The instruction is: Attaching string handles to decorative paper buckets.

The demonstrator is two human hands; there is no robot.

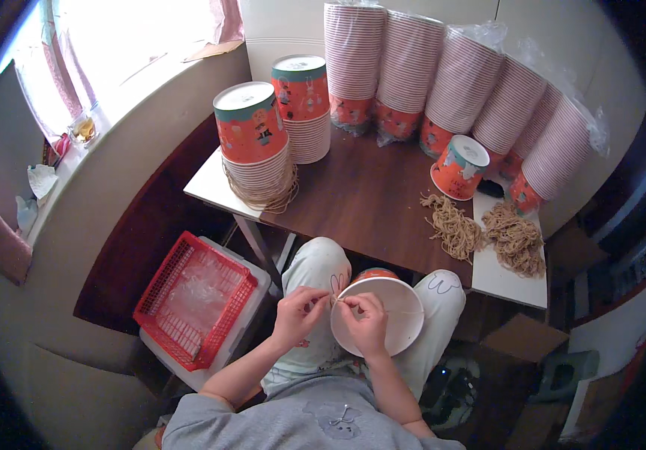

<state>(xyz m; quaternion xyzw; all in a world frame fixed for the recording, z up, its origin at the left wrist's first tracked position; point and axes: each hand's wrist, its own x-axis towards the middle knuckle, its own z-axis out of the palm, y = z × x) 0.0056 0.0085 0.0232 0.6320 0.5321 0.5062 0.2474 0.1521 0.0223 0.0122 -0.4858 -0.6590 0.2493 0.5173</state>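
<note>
A paper bucket (402,319) with a white inside and an orange outer wall lies tilted between my thighs, its mouth facing me. At its left rim my left hand (300,313) and my right hand (366,321) meet, fingertips pinched close together. Between them shows a short bit of pale cord (336,298); the fingers hide most of it. Two piles of loose tan cord, a left one (454,229) and a right one (514,238), lie on the table's right side. Near them an orange and green bucket (459,166) stands upside down.
Tall bagged stacks of buckets (465,75) line the back of the brown table (360,202). Two more upside-down stacks stand at the left, the nearer stack (252,124) with cords hanging round it. A red plastic basket (244,289) sits low on my left. Cardboard (525,337) lies at right.
</note>
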